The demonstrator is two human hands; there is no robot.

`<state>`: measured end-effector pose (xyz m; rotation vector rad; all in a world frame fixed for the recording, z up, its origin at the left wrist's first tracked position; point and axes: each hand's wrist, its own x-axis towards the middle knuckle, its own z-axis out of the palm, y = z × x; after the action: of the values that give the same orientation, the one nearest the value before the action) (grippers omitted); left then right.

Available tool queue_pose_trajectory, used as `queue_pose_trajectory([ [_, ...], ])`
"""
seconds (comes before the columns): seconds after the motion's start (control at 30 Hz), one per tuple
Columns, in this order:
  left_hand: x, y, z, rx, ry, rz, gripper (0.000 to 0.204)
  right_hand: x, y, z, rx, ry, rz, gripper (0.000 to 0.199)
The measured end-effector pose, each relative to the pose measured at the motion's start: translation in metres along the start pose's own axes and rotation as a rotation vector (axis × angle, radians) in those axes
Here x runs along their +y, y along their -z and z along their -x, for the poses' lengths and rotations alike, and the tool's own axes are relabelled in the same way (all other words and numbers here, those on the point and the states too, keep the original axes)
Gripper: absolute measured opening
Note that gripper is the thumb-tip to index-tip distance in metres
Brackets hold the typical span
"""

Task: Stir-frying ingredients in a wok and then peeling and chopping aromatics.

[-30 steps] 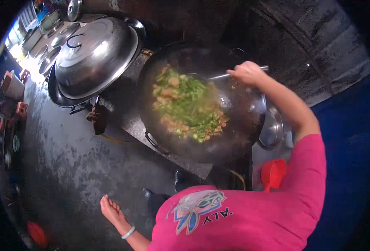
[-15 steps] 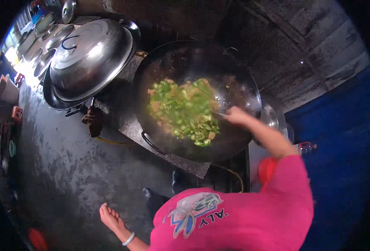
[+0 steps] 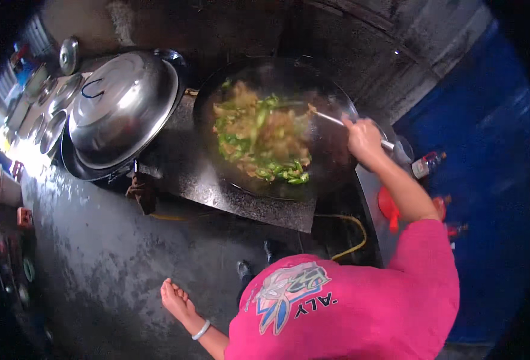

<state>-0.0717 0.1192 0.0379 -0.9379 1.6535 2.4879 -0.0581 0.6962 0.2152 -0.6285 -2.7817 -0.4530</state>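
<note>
My right hand is closed round the metal shaft of a long-handled wok utensil. Its head is lost in blur among the food, so I cannot tell its exact shape. Chopped green peppers mixed with light brown pieces lie in a large dark wok, smeared by motion in the middle. Low on the left, away from the stove, my left hand hangs over the floor with its fingers curled in and nothing visible in them. A pale bangle circles that wrist.
A second wok with a big domed metal lid stands to the left. The metal-topped stove edge runs along the near side, a yellow hose below it. On the right are a red plastic container and a bottle.
My right hand has moved up and right, drawing the utensil's shaft into view. The food has been shifted and spread. The view has shifted slightly; my left hand stays low and curled.
</note>
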Motion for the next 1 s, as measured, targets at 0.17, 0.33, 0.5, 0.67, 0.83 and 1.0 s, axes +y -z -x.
queue_pose_trajectory([
  [0.17, 0.008, 0.0, -0.024, -0.104, 0.021, -0.098, 0.019, -0.016, -0.033, 0.093, 0.027, -0.151, -0.044, 0.027],
  [0.33, 0.01, -0.036, -0.047, -0.34, 0.115, -0.218, 0.034, -0.023, -0.048, 0.119, 0.112, -0.369, -0.453, 0.015],
  [0.5, -0.009, -0.118, -0.007, -0.451, 0.136, -0.302, 0.044, -0.001, 0.056, 0.167, 0.486, -0.212, -0.219, 0.025],
  [0.67, -0.061, -0.173, 0.03, -0.616, 0.18, -0.392, 0.045, 0.097, 0.019, 0.264, 0.184, -0.556, -0.167, 0.019],
  [0.83, -0.102, -0.214, 0.068, -0.585, 0.183, -0.439, 0.045, 0.236, -0.088, 0.334, 0.02, -0.965, -0.468, 0.019],
  [1.0, -0.12, -0.241, 0.144, -0.563, 0.17, -0.431, 0.041, 0.352, -0.151, 0.289, -0.038, -0.873, -0.482, 0.017],
])
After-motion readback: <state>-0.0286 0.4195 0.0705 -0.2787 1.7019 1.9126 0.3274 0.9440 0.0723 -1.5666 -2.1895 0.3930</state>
